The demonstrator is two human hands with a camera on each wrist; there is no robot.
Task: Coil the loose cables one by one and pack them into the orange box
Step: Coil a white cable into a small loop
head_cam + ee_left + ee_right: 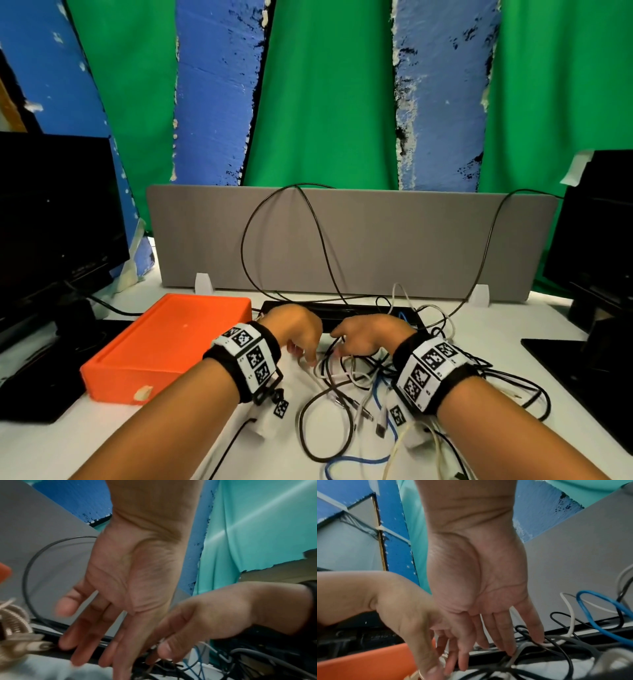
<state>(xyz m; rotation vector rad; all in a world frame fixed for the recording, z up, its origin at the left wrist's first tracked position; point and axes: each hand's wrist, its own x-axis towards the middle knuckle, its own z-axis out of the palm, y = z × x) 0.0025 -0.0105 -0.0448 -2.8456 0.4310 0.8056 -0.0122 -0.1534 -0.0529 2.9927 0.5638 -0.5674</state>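
Cables, loose and tangled [346, 404], spread over the white tabletop [102, 445] at near centre and right: black, white and grey strands, plus 1 blue cable [378, 394] looping through the heap; exact count of strands impossible to tell in the knot. Nearest, 2 forearms, each wrapped in 1 black wristband with white coded squares [248, 359]. Just beyond, left hand [296, 329] palm down over the heap, fingers fairly straight and spread, tips pointing down at a white strand [318, 371]; whether anything is pinched cannot be told, blurred in the left wrist view [126, 577]. Beside it, nearly touching, right hand [368, 334] likewise lowered, fingers long and relaxed [505, 632], tips reaching among black and grey strands, nothing clearly gripped. Left of the hands, 1 flat orange plastic box [164, 346], rectangular, lid closed, contents hidden; no cable seen in it, the heap lying wholly outside, to its right. Behind the hands, 1 black flat tray-like strip [342, 310] with strands draped across it. Farther back, 1 upright grey felt desk divider [376, 240] on 2 white feet, with 1 thin black wire [284, 219] looping up against it. At the sides, 2 black monitors, 1 left [51, 212] and 1 right [596, 222]. Farthest, green cloth [325, 85] between blue painted panels [219, 85].
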